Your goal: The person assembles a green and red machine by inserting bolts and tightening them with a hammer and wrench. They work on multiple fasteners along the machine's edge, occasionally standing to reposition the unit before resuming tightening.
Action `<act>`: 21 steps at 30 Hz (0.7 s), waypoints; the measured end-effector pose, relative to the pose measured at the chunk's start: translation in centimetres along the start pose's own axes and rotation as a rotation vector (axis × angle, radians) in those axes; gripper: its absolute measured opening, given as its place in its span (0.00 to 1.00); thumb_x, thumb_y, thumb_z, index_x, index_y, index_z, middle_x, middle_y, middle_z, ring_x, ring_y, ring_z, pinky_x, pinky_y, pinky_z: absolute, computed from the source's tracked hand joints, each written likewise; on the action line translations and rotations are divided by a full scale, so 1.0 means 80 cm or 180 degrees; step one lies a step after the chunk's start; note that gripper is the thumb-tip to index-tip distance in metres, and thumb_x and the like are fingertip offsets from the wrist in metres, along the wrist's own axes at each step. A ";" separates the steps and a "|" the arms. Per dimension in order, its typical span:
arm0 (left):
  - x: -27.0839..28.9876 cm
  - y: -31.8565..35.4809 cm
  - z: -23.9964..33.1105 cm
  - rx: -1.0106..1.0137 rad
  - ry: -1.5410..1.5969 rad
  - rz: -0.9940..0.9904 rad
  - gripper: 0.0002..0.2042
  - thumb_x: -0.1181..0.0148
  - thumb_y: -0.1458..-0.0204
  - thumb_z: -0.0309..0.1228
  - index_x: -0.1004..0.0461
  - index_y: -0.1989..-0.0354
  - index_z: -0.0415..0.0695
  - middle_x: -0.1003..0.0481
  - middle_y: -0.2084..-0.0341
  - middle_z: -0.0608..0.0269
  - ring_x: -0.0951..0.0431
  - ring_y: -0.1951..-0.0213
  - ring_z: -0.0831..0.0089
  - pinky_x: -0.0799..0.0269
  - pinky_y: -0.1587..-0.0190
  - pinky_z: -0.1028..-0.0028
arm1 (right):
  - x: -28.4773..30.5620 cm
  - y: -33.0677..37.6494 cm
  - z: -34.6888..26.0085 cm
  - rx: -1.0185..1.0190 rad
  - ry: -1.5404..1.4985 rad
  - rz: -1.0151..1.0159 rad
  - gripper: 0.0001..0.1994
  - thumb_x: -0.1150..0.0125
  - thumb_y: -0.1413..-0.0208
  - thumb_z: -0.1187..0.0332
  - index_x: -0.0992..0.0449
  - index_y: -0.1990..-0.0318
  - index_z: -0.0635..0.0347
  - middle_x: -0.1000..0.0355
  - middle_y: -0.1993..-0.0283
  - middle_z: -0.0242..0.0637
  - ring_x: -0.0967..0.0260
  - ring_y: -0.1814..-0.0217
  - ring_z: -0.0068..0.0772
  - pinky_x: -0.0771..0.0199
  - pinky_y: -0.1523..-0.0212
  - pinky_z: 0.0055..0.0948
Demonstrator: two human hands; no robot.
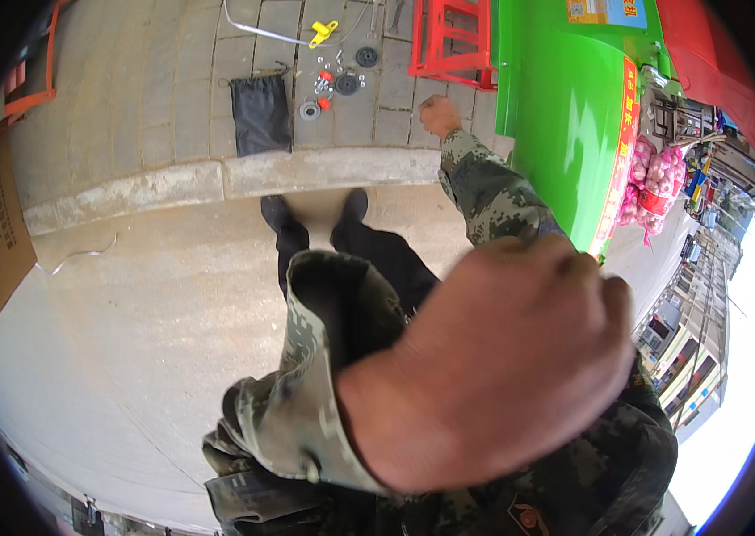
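Beside the green machine (pixel 565 134), I judge this a pause in handling the loose parts (pixel 346 84), which lie on the paving (pixel 163 98) beyond the kerb (pixel 252 171); the next move likely needs a hand lowered. The left hand (pixel 494 366) looms blurred, the right hand (pixel 438 116) shows small near one red stand (pixel 417 40); whether either is clenched or grasping, I cannot tell. I count two black discs (pixel 366 57), one grey disc (pixel 310 111), two red pieces (pixel 324 104), one yellow winged piece (pixel 323 33), one black bag (pixel 261 113).
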State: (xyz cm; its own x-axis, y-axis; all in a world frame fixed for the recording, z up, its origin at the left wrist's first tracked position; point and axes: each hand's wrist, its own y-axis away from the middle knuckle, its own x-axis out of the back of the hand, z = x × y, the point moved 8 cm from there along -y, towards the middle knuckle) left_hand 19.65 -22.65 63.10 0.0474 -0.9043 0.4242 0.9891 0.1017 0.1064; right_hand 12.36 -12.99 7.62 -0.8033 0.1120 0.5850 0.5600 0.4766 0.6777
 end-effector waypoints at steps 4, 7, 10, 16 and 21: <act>-0.103 0.140 -0.363 0.2445 0.1550 0.1662 0.10 0.42 0.38 0.31 0.28 0.70 0.38 0.33 0.80 0.73 0.41 0.76 0.88 0.43 0.75 0.80 | 0.004 -0.090 -0.038 0.0042 0.0337 0.0609 0.14 0.45 0.48 0.62 0.20 0.60 0.61 0.23 0.58 0.58 0.26 0.51 0.61 0.26 0.48 0.49; -0.236 0.276 -0.514 0.3802 0.1119 0.1094 0.11 0.40 0.42 0.36 0.27 0.68 0.40 0.25 0.79 0.60 0.24 0.74 0.73 0.29 0.68 0.71 | -0.018 -0.150 -0.036 -0.0259 0.0150 0.0650 0.16 0.44 0.47 0.63 0.22 0.56 0.64 0.24 0.55 0.61 0.28 0.48 0.62 0.28 0.45 0.50; -0.304 0.318 -0.555 0.3312 0.1315 0.0627 0.09 0.39 0.44 0.35 0.27 0.65 0.42 0.23 0.75 0.54 0.20 0.71 0.56 0.26 0.67 0.67 | -0.041 -0.212 -0.026 -0.0415 -0.0047 0.0781 0.18 0.43 0.46 0.62 0.25 0.53 0.67 0.26 0.51 0.63 0.29 0.45 0.63 0.29 0.43 0.52; -0.245 0.292 -0.576 0.3094 0.1740 0.0733 0.05 0.38 0.43 0.26 0.26 0.63 0.39 0.24 0.78 0.59 0.25 0.77 0.78 0.30 0.73 0.76 | -0.057 -0.304 0.013 -0.0659 -0.0066 0.1282 0.23 0.42 0.44 0.59 0.31 0.48 0.68 0.28 0.48 0.64 0.30 0.44 0.65 0.30 0.44 0.53; -0.199 0.280 -0.600 0.3256 0.1763 0.0679 0.05 0.38 0.43 0.25 0.25 0.60 0.38 0.22 0.76 0.62 0.26 0.75 0.83 0.30 0.72 0.79 | -0.052 -0.354 0.018 -0.0475 -0.0294 0.1767 0.22 0.39 0.44 0.58 0.31 0.49 0.68 0.28 0.48 0.62 0.29 0.46 0.65 0.29 0.45 0.53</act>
State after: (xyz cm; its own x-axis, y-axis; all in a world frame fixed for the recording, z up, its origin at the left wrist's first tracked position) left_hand 47.78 -25.84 15.54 0.5010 -0.8597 0.0997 0.3942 0.3292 0.8580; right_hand -0.45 -25.73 -14.68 -0.3919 0.3887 0.8338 0.9194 0.1976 0.3400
